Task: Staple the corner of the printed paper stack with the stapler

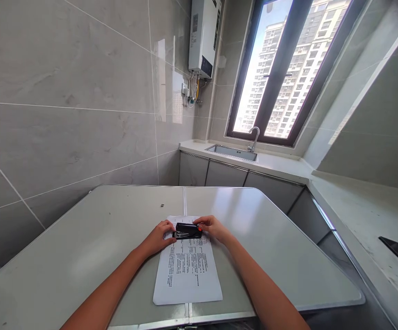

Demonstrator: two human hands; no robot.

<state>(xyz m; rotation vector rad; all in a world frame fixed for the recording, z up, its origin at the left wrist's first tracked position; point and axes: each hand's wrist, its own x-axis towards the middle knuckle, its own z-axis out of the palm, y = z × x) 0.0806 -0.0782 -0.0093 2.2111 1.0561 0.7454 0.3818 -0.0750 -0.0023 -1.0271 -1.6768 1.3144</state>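
Note:
A black stapler (187, 231) lies across the far end of a printed sheet of paper (187, 270) on the grey table (82, 247). My left hand (159, 237) grips the stapler's left end with curled fingers. At the right end, near a small red part, my right hand (212, 228) pinches it. Both forearms reach in from the bottom of the view.
A tiny dark object (162, 205) lies on the table beyond the paper. Behind stand a counter with a sink (232, 151) and tap (254, 137), a window, a wall-mounted water heater (204, 36), and a side counter (364, 215) at right.

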